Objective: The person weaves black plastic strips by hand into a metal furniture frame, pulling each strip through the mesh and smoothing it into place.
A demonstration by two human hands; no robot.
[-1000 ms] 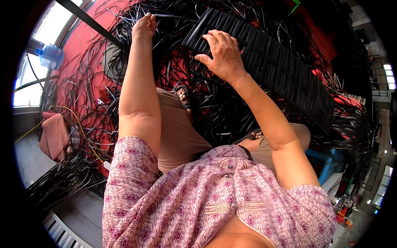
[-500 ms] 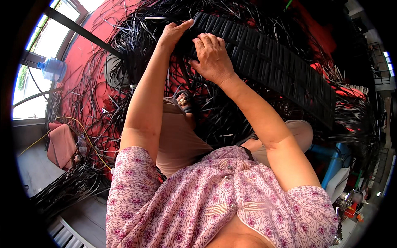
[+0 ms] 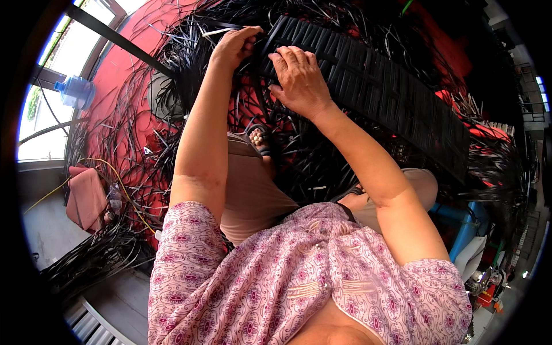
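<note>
A long black woven panel (image 3: 374, 80) of flat strips slants from the upper middle down to the right. My right hand (image 3: 302, 80) rests at its left end, fingers bent but apart and thumb held away from them. Just left of that end, my left hand (image 3: 234, 47) is closed, its fingers curled in a pinch on a black strip (image 3: 221, 30) that trails off leftward. The fingertips are partly hidden, so the exact grip is unclear. Loose black strips (image 3: 195, 63) lie heaped around both hands and under the panel.
Below my hands are my sandalled foot (image 3: 257, 137) and bent legs on a red floor (image 3: 123, 75) strewn with strips. A dark bar (image 3: 118, 40) crosses at upper left, near a blue water bottle (image 3: 76, 92). A pink cloth (image 3: 86, 198) lies left; a blue frame (image 3: 464, 230) stands right.
My left hand has drawn slightly left from the panel's end, and its extended fingers have curled in. A strip beside it has shifted. My right hand stays nearly in place.
</note>
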